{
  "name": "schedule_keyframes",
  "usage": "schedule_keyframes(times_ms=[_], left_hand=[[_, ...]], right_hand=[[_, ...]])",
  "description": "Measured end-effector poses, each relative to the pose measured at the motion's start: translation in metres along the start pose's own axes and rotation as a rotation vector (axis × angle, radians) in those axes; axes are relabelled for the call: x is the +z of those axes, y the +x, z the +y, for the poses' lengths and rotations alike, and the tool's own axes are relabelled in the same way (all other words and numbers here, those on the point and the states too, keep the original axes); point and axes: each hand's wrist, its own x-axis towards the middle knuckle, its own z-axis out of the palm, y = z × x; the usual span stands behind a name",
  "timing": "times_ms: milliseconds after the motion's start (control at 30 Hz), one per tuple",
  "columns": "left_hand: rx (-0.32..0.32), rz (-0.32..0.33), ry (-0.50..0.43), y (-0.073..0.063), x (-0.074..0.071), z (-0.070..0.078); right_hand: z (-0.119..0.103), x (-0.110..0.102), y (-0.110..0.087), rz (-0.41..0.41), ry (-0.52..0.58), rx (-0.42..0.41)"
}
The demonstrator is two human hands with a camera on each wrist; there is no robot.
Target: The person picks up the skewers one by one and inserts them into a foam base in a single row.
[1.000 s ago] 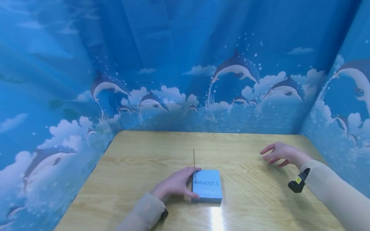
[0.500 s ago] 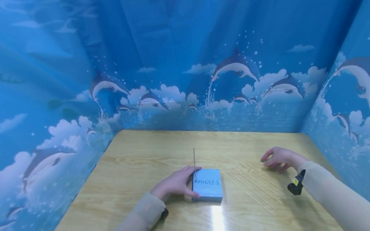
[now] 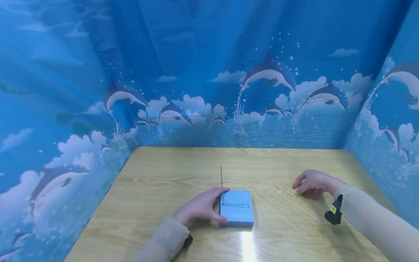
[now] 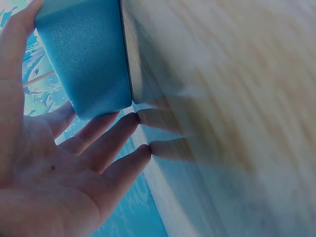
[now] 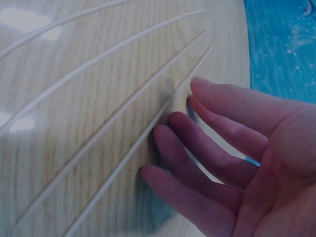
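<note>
My left hand [image 3: 201, 205] grips the left side of a blue foam block [image 3: 237, 209], thumb at the near edge and fingers at the far edge. Dark small holes run in rows across the block's top. One thin stick [image 3: 221, 180] stands upright at the block's left side. In the left wrist view, the fingertips reach down to the table beside the foam block [image 4: 86, 59]. My right hand [image 3: 315, 183] hovers low at the right, fingers loosely bent, holding nothing. Its fingertips are beside the nearest of several thin wooden sticks [image 5: 118, 165] lying on the table.
The light wooden table [image 3: 163, 174] is walled by a blue dolphin-print curtain [image 3: 196, 72] at the back and sides. The loose sticks lie slantwise and roughly parallel between the block and my right hand. A bright reflection shines in front of the block.
My right hand has come down and slightly toward the loose sticks, its fingers drawing closer together. The left hand still holds the foam block in place.
</note>
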Motion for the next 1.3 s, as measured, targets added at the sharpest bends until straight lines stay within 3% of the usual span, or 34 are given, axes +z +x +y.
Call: schedule_keyframes(times_ms=[467, 800, 1100, 1300], left_hand=[[0.003, 0.006, 0.013, 0.0, -0.004, 0.0], [0.023, 0.018, 0.016, -0.002, 0.0, 0.001], [0.036, 0.015, 0.034, -0.003, 0.001, 0.002], [0.031, 0.014, 0.048, -0.003, 0.001, 0.002]], right_hand=[[-0.008, 0.015, 0.001, 0.087, -0.076, -0.038], [-0.008, 0.016, 0.005, 0.064, -0.071, -0.005], [0.0, 0.007, 0.001, 0.003, 0.008, -0.022], [0.003, -0.003, -0.003, -0.047, 0.128, -0.074]])
